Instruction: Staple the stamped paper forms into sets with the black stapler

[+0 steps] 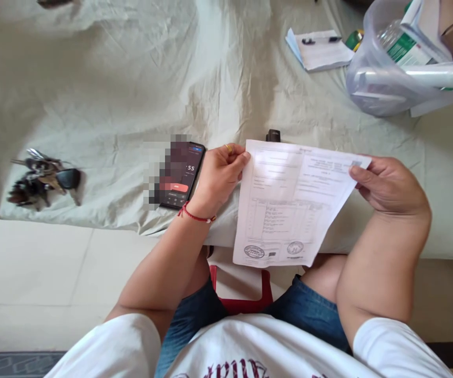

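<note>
Printed sheet (289,202) held over the lap, above the bed edge.
It is pinched at its top corners by the left hand (218,176) and right hand (388,186) (both closed on it), long axis running toward the body; a phone (181,176) lies just left.

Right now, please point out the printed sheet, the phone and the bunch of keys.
printed sheet (289,205), head view, middle of the page.
phone (181,176), head view, lit screen.
bunch of keys (43,181), head view, middle of the bunch.
</note>
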{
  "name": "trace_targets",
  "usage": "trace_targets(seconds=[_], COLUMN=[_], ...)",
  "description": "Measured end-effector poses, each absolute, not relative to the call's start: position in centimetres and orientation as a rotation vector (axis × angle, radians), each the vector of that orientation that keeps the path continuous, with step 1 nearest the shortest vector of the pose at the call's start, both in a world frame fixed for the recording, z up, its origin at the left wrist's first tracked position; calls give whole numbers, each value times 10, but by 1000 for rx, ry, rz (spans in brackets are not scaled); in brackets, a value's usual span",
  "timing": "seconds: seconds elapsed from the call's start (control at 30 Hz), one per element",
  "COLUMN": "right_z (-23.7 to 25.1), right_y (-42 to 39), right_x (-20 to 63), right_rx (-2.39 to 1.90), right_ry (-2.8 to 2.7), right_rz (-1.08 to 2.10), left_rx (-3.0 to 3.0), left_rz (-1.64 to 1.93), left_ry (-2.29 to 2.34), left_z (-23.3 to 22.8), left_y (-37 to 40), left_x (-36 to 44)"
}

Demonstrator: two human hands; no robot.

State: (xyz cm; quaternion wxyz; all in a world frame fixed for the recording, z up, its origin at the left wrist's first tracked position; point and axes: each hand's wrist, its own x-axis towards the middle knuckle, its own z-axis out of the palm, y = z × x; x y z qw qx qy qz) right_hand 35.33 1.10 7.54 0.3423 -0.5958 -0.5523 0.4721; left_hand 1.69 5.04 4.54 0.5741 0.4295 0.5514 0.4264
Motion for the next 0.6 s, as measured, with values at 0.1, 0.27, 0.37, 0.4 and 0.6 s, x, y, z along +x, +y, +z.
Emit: trace_targets(seconds=[0.1, 0.27, 0.37, 0.4, 0.6], right_z=[66, 56, 51, 50, 46], right_y=[16, 26, 29, 29, 33], right_x=[340, 327, 328, 329, 328], right_rx=[-1458, -1525, -1570, -1577, -1447], right_ry=[-1238, -1227, -1235, -1219, -1074], right_rz=[1200, 1277, 1311, 1309, 1193], left_rx=[906, 843, 790, 779, 858], left_rz=[1056, 1114, 1164, 1180, 1233], left_ry=[1342, 1347, 1317, 1298, 1001], left_z=[40, 29, 22, 19, 1], left_y=[57, 62, 65, 65, 57], left_x=[22, 28, 27, 26, 30])
